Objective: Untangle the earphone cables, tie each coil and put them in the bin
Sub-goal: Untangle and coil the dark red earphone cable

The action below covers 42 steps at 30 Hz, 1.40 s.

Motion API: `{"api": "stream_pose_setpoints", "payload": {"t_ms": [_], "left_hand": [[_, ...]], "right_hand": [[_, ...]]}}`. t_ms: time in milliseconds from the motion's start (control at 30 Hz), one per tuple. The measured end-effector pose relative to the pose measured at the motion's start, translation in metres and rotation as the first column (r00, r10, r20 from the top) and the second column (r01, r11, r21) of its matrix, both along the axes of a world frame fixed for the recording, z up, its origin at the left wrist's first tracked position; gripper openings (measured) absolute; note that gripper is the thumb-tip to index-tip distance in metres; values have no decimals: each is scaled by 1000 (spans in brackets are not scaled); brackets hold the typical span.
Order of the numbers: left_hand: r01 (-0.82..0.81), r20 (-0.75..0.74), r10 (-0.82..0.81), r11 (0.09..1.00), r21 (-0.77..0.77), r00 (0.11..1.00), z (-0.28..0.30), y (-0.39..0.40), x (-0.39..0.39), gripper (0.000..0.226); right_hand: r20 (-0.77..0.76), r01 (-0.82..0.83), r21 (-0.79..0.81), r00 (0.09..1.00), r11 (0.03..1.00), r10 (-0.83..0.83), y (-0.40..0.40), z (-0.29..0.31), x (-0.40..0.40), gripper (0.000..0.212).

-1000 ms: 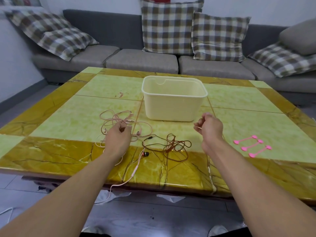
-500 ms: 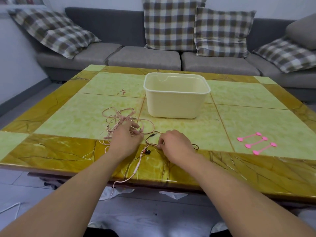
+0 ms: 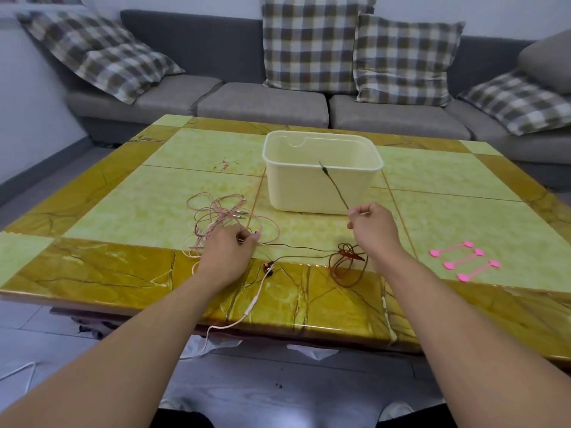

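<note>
A tangle of pink earphone cable point(image 3: 216, 216) lies on the table left of centre, and one strand trails off the near edge. My left hand point(image 3: 230, 251) rests on that tangle with fingers curled round strands. A dark brown cable point(image 3: 347, 267) lies looped near the front edge. My right hand point(image 3: 372, 228) pinches the brown cable, whose plug end point(image 3: 324, 169) sticks up in front of the cream bin point(image 3: 321, 188). A brown strand runs taut along the table between my hands.
Three pink cable ties point(image 3: 465, 261) lie on the table at the right. The yellow-green marble table point(image 3: 139, 211) stands before a grey sofa point(image 3: 262, 103) with checked cushions. A white cable point(image 3: 18, 372) lies on the floor at the lower left.
My right hand has lifted up and to the right from the table front, drawing the brown cable out of the tangle. My left hand stays on the pink cable.
</note>
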State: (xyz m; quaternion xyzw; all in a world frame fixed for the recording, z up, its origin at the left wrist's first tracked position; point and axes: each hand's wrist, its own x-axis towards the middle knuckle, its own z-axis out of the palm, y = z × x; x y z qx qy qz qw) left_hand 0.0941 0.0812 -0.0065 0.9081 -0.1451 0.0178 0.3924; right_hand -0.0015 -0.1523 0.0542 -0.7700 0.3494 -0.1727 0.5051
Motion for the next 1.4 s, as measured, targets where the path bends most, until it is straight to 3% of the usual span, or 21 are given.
{"api": "stream_pose_setpoints", "payload": {"t_ms": [67,100,167,233,300,333,400,500,533,567,633,667,733,800,900,1033,1167,1233,1300,1400], "left_hand": [[-6,9,6,1000,-1,1000,3,1,-2,32],[-7,12,7,1000,-1,1000,3,1,-3,34],[-6,20,6,1000,13,1000,2,2,-2,38],[-7,28,6,1000,28,1000,0,3,-2,38],[-2,40,0,999,50,999,1,3,-3,33],[3,43,-5,998,56,999,2,3,-3,26],[30,32,-32,997,73,999,2,6,-2,11],[45,14,-47,993,107,999,1,10,-1,43],[34,17,-36,994,108,999,0,10,0,48],[26,19,-29,993,112,999,1,11,-1,51],[13,11,-14,993,114,1000,1,11,-1,52],[9,-1,-9,994,108,1000,2,10,-1,53],[-4,-16,6,995,103,1000,1,11,0,53],[-19,-18,21,993,113,1000,-1,11,2,50],[-57,-6,58,990,127,998,-3,13,5,40],[-114,31,111,990,83,993,-1,16,5,38],[-151,56,150,988,19,987,11,12,3,39],[-197,148,193,980,10,970,18,7,2,29],[-272,237,262,962,7,935,25,0,0,21],[-279,186,264,959,57,946,33,-7,-1,23]], "right_hand": [[-191,-83,-216,981,973,42,-5,-12,0,20],[-277,-131,-390,961,911,19,-5,-15,1,29],[-254,-201,-628,966,752,45,7,-17,4,38],[-209,-371,-584,928,722,309,25,-17,8,40],[-350,-600,-465,800,651,487,44,-28,13,50],[-470,-668,-478,743,571,475,51,-33,15,55],[-576,-681,-546,728,488,371,55,-38,17,48],[-568,-670,-532,736,517,368,52,-35,16,24],[-544,-669,-500,737,550,401,51,-35,15,19],[-462,-628,-442,772,641,437,50,-34,15,16],[-107,-431,-187,902,883,418,46,-23,13,18],[121,-330,-15,936,944,330,42,-12,12,21],[464,-265,336,882,904,86,33,7,10,26],[603,-320,543,792,777,-95,21,22,5,26],[616,-336,656,756,676,-223,1,25,-1,23],[505,-187,665,826,723,-250,-15,17,-9,19],[355,-136,531,932,836,-73,-24,8,-17,17],[284,-166,429,958,888,42,-27,7,-21,16],[228,-225,321,961,920,156,-28,9,-25,14],[145,-337,107,936,935,320,-28,10,-31,7]]}}
